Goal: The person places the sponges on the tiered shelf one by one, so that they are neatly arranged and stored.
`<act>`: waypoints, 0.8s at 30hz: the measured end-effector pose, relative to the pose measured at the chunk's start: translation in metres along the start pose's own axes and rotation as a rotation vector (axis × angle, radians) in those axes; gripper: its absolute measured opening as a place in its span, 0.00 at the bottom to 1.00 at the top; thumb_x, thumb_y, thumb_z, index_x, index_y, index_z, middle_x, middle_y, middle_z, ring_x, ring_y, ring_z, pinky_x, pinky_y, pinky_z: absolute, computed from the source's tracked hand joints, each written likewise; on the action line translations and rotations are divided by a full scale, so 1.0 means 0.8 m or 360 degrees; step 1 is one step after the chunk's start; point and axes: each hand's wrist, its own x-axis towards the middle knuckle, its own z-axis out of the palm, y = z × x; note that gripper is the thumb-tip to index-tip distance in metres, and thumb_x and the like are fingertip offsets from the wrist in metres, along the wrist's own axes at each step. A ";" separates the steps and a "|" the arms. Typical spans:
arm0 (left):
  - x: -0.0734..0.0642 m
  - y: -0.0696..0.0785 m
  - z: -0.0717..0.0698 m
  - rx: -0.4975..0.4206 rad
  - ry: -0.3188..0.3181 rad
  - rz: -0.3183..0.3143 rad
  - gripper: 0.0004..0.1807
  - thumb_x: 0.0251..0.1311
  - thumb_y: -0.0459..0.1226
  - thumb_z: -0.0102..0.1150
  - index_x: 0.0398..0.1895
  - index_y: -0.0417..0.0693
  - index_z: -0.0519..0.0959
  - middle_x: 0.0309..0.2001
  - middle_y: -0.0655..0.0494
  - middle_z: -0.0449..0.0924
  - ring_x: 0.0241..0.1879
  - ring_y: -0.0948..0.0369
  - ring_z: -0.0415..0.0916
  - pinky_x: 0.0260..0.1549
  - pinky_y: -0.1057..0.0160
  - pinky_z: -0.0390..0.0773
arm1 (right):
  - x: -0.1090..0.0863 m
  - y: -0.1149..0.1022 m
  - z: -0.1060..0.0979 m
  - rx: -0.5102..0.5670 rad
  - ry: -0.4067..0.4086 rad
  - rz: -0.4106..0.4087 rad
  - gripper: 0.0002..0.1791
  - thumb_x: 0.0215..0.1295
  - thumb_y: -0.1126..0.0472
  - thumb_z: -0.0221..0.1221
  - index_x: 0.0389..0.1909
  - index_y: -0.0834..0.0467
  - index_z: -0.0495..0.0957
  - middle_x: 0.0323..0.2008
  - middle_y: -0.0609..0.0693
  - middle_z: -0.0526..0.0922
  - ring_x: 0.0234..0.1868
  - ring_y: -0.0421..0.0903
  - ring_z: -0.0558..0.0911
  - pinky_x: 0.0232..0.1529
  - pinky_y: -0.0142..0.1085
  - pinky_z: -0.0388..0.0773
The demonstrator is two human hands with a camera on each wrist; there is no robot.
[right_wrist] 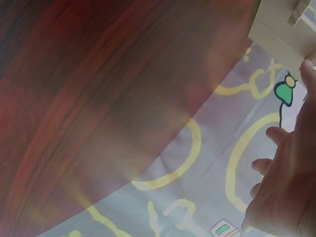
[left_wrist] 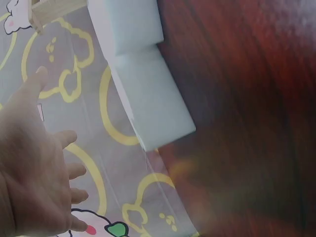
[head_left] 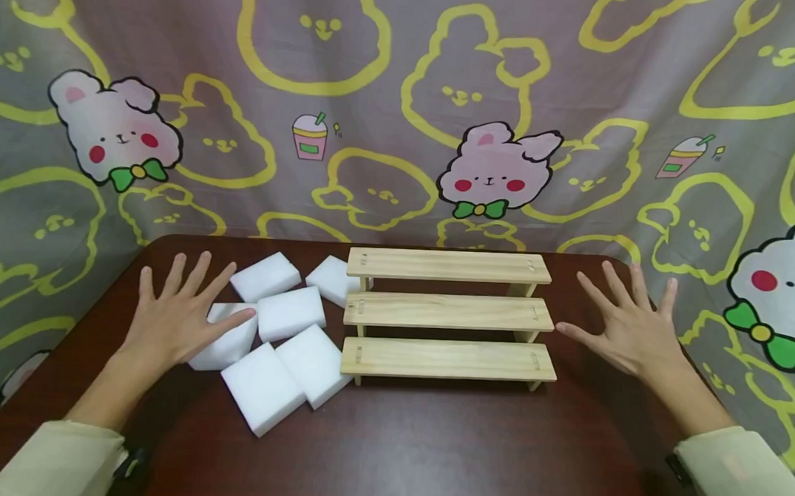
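Note:
My left hand (head_left: 175, 316) is spread with straight fingers at the left of the table, its thumb overlapping a white foam block (head_left: 225, 344) in the head view. Several more white foam blocks lie in a loose group beside it, such as the front block (head_left: 262, 390). On the other side, my right hand (head_left: 637, 329) is spread too, its thumb tip close to the right end of a three-tier wooden shelf (head_left: 442, 359). Neither palm holds anything. White foam blocks (left_wrist: 158, 98) also show in the left wrist view, and a corner of the wooden shelf (right_wrist: 279, 29) in the right wrist view.
The dark red-brown table (head_left: 429, 449) carries the shelf and blocks. Behind it and at both sides hangs a grey curtain (head_left: 377, 106) with yellow outlines and cartoon rabbits. One foam block (head_left: 332, 278) sits right at the shelf's left end.

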 end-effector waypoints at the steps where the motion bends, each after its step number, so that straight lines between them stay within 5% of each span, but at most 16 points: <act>1: 0.000 0.002 0.000 -0.0001 0.0004 0.0006 0.56 0.63 0.75 0.40 0.83 0.50 0.51 0.80 0.30 0.43 0.78 0.30 0.34 0.70 0.26 0.25 | 0.000 -0.002 -0.001 -0.0001 0.0000 -0.0008 0.55 0.63 0.21 0.51 0.82 0.50 0.55 0.80 0.68 0.48 0.81 0.66 0.30 0.68 0.72 0.16; 14: -0.003 0.016 0.002 -0.0045 -0.0062 0.0086 0.53 0.64 0.72 0.45 0.81 0.48 0.58 0.80 0.31 0.46 0.78 0.30 0.39 0.70 0.25 0.34 | -0.002 -0.012 -0.008 0.0089 0.0020 -0.0071 0.50 0.66 0.25 0.53 0.80 0.51 0.58 0.79 0.68 0.54 0.82 0.66 0.33 0.68 0.76 0.26; 24: -0.005 0.011 0.000 -0.0187 -0.0072 0.0096 0.50 0.65 0.68 0.53 0.78 0.41 0.63 0.75 0.26 0.57 0.73 0.29 0.53 0.67 0.24 0.53 | 0.003 -0.029 -0.016 0.0511 0.0020 -0.0179 0.45 0.67 0.37 0.63 0.77 0.56 0.64 0.74 0.70 0.63 0.80 0.69 0.49 0.69 0.76 0.37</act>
